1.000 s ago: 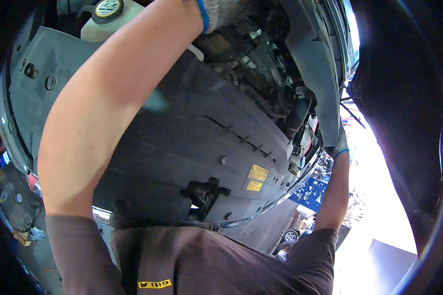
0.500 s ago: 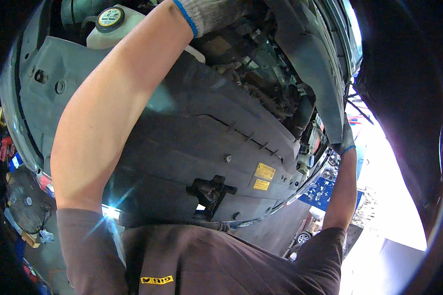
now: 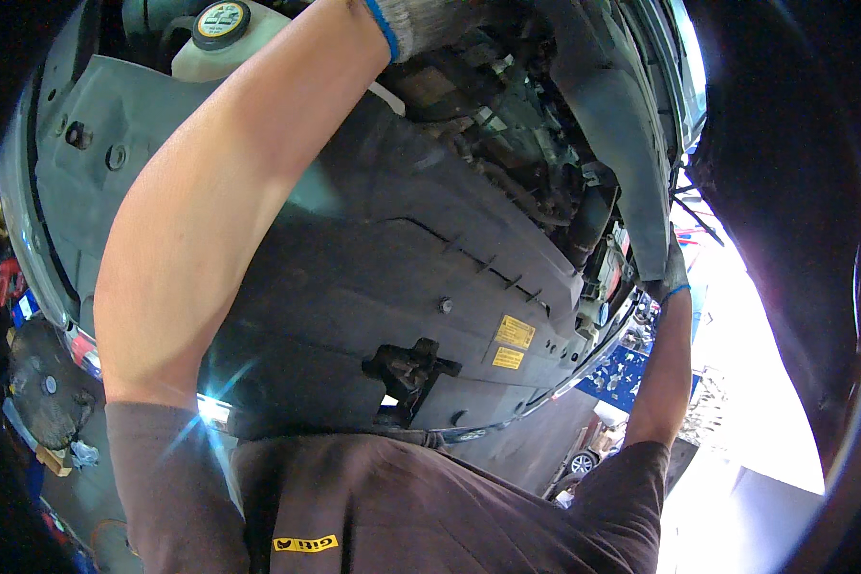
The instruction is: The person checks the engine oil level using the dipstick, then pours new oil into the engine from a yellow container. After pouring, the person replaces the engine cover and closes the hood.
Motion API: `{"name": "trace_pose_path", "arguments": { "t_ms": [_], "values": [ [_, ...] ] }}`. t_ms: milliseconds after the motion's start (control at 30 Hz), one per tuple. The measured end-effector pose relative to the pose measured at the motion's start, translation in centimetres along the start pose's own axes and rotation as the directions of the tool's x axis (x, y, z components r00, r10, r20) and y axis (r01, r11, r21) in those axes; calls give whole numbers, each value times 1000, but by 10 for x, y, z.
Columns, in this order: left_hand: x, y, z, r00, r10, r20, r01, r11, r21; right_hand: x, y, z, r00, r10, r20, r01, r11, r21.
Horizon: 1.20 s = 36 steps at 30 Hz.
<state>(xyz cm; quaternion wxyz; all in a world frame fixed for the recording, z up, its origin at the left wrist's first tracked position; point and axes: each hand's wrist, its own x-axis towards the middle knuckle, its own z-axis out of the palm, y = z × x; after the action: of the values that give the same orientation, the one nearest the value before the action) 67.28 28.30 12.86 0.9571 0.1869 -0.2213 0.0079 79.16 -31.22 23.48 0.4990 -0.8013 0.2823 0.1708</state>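
A long dark plastic trim panel (image 3: 631,158) slants over the open engine bay (image 3: 517,124) of a car. At its near right end my right hand (image 3: 673,277), in a grey glove with a blue cuff, is closed on the panel's edge; part of the fingers is behind it. My left hand (image 3: 435,24), in a light grey knit glove with a blue cuff, reaches to the top of the view, close to the panel's far end. Its fingers are lost in shadow and past the picture's edge, so their grip cannot be made out.
A black plastic cover (image 3: 354,277) spans the car's front before me. At the upper left, a white reservoir (image 3: 206,59) has a black cap (image 3: 222,21). The raised hood (image 3: 794,191) looms at right. A blue speckled surface (image 3: 614,378) lies beyond the bumper.
My left forearm and glove have shifted slightly right and up. The panel's far part has moved a little to the right, while my right hand stays at its near end.
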Motion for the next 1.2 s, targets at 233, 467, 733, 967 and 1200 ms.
{"name": "trace_pose_path", "arguments": {
  "t_ms": [233,467,733,967,1200],
  "values": [
    [0,1,9,1000,-4,-23,5,999,54,-8,0,3,997,-6,82,0,997,82],
    [3,4,25,989,4,-148,24,981,190,3,-1,-2,999,-31,23,30,998,48],
    [-2,7,19,978,-130,-162,144,987,77,-18,2,15,999,-44,16,44,999,8],
    [-19,-5,16,983,-11,-185,6,1000,-29,-9,20,27,998,54,41,-51,997,-52],
    [-24,-29,15,872,-31,-489,-142,940,-311,5,54,52,984,138,114,-151,983,107]
  ]
}}
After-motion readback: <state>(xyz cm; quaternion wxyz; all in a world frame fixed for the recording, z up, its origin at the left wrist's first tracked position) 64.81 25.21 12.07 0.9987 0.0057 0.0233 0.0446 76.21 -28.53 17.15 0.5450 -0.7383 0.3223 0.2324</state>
